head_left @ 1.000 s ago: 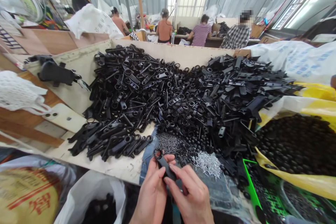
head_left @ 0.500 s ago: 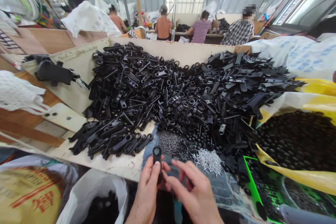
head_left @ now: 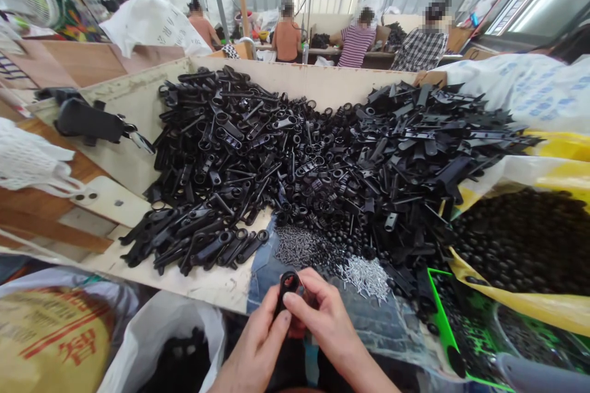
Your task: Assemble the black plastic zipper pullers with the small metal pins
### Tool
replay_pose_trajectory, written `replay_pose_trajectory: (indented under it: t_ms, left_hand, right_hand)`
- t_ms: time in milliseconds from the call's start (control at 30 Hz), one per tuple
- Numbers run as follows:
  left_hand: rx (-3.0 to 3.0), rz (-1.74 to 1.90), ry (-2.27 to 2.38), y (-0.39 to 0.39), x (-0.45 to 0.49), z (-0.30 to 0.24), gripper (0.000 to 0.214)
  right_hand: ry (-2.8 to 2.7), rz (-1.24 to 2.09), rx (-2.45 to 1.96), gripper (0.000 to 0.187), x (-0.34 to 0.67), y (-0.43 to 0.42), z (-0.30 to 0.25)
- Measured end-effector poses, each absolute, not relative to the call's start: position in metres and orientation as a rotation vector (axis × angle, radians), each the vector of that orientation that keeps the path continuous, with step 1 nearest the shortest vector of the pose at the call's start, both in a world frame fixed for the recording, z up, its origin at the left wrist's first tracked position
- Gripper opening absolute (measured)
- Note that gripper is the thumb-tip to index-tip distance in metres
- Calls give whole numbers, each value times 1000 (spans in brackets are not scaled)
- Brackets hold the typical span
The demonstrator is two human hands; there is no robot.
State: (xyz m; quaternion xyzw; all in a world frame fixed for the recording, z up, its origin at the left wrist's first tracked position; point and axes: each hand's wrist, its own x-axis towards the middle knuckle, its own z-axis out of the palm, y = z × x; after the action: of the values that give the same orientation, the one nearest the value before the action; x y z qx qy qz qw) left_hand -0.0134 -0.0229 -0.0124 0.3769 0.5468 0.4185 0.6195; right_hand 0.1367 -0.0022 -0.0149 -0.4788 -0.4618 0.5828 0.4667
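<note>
Near silver pins [head_left: 366,277], left fingers [head_left: 280,324] gripping black part [head_left: 282,290], right fingers [head_left: 298,308] now back gripping it

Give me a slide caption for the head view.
Left hand and right hand hold a ring-ended black part near silver pins and heaped black pieces.

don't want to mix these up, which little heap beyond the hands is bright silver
The heap on the right, nearer the green tray: its slim pieces shine silver; the heap on the left is dull grey.

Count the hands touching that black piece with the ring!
2: left hand and right hand, on either side of the black piece. Parts of each are hidden.
</note>
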Motion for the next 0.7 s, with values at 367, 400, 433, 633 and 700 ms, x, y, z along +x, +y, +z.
replay_pose_trajectory:
  t_ms: [367, 400, 433, 633, 700]
  left_hand:
    - [1215, 849, 1210, -10, -15, -22, 31]
    - [1224, 879, 1249, -12, -14, -25, 30]
    - [1236, 909, 1286, -13, -13, -27, 28]
    - [1115, 907, 1181, -10, -11, -28, 32]
    - [1085, 917, 1165, -6, -13, -27, 34]
  right_hand:
    - [-1059, 1386, -1210, 34, 135, 2, -14]
    - [-1057, 1374, -1212, 34, 134, 2, -15]
    - [-1062, 1346, -1218, 33, 133, 2, -15]
    - [-1230, 1354, -1200, 20, 140, 8, -9]
    - [-1299, 1369, -1152, 18, 144, 10, -6]
